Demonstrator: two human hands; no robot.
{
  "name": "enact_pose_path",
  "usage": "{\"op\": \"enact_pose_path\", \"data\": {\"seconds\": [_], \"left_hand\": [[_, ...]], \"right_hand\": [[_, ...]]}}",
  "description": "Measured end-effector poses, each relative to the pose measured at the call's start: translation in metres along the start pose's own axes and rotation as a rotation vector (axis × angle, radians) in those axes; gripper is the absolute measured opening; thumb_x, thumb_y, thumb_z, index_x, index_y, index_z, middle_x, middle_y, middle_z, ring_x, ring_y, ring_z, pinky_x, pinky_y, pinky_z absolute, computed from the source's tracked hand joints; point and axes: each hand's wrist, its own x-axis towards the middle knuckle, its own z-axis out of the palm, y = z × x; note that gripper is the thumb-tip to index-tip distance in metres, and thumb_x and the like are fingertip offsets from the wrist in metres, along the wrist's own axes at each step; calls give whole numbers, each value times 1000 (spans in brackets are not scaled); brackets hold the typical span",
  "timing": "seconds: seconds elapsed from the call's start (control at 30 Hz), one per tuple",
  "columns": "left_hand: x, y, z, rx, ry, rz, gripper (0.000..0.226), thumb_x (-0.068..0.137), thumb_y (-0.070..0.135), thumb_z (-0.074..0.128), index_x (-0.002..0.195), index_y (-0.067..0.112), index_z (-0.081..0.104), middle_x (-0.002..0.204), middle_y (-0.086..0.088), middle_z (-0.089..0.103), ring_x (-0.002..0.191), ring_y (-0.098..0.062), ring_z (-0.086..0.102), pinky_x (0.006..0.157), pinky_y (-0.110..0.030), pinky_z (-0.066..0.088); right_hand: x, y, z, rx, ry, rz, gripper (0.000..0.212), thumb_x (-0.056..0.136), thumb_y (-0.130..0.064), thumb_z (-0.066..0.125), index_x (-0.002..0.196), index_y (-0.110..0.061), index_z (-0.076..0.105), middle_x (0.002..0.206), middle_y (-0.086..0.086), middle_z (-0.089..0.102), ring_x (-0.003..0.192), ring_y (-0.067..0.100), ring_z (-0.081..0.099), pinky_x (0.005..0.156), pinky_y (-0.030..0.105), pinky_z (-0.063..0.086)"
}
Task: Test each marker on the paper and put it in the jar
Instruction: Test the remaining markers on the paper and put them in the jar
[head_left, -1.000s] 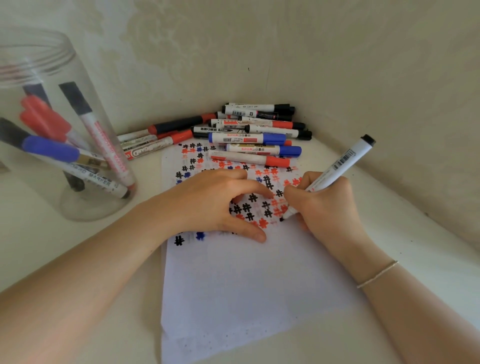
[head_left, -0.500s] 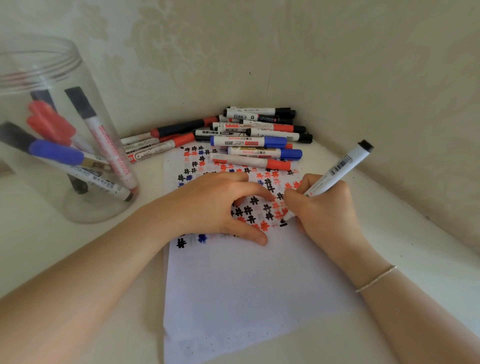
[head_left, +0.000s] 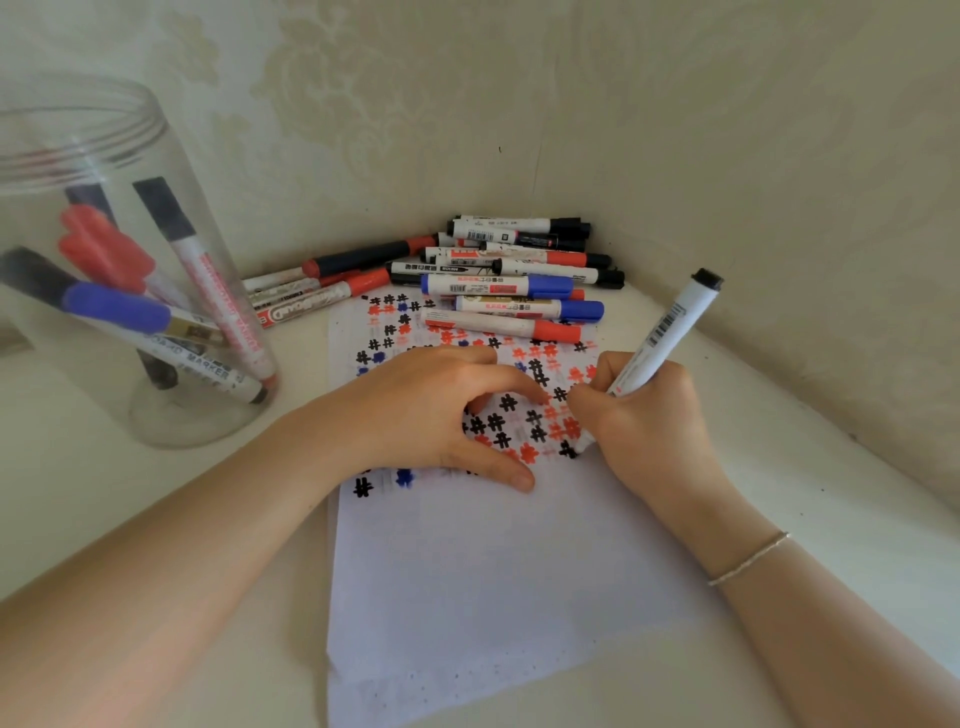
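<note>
Right now the right hand (head_left: 644, 415) grips a black-capped whiteboard marker (head_left: 660, 332), tip on the paper (head_left: 467, 571) among the hash marks. The left hand (head_left: 431, 415) presses the sheet flat, fingers arched and holding nothing. Keep strokes short and light, sheet pinned, then carry it to the clear jar (head_left: 104, 260) at left.

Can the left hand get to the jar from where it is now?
Probably yes. The left hand rests on the paper, holding nothing, and the jar stands just to its left with bare tabletop between them. Lifting it would leave the paper unheld.
</note>
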Motion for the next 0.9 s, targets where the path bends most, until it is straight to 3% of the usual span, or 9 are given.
{"op": "enact_pose_path", "data": {"seconds": [0.1,0.2,0.3,0.4,0.47,0.53,0.63,0.77,0.9], "left_hand": [[0,-1,2,-17,18,-9,74,60,79,57,127,49,46,84,18,46,76,2,44,59,-17,33],[-4,-1,3,-139,69,-45,71,65,71,64,129,46,43,91,18,48,79,1,47,62,-13,37],[-7,4,1,-520,181,-79,37,91,21,58,125,32,47,100,12,52,85,0,50,71,-14,44],[-6,8,-1,-713,287,-96,46,91,-10,39,121,24,46,111,8,54,96,3,55,84,-15,46],[-3,9,1,-746,283,-102,51,92,-8,47,128,27,39,121,12,51,106,4,58,89,-21,51],[-1,9,3,-817,255,-125,60,87,-4,61,132,28,36,128,15,48,109,4,59,89,-23,53],[1,10,4,-874,251,-196,56,75,4,77,115,25,45,132,13,50,102,3,64,88,-24,54],[3,9,7,-784,233,-273,39,66,14,85,90,20,54,120,12,62,95,0,67,84,-21,56],[3,11,8,-796,231,-260,32,66,11,85,83,19,59,100,20,65,90,7,66,79,-11,52]], "right_hand": [[1,0,-3,160,11,19,24,79,-1,65,64,4,47,56,23,46,42,16,33,36,18,30],[3,1,-7,301,35,-19,30,80,-16,75,65,-7,50,48,10,48,36,11,38,37,18,33],[4,2,-10,441,-9,-32,18,80,-13,73,68,-12,60,56,1,60,53,15,55,53,23,47],[6,2,-15,721,-53,49,10,86,-6,59,78,-3,65,78,8,66,70,24,63,69,32,53],[7,1,-17,804,-59,90,17,88,-6,50,79,-1,63,77,14,65,67,26,64,69,34,54],[7,0,-17,814,-33,86,20,89,-4,47,72,-3,56,61,10,62,57,26,61,63,34,53],[5,-2,-15,756,-36,51,26,89,-2,53,64,-6,49,49,7,57,48,26,59,56,31,51],[1,-5,-13,664,-78,24,22,84,-8,64,64,-6,55,57,10,64,47,23,57,51,28,50],[2,-2,-11,582,-57,19,21,86,-10,65,66,-6,57,58,8,65,49,22,58,54,29,50]]}}
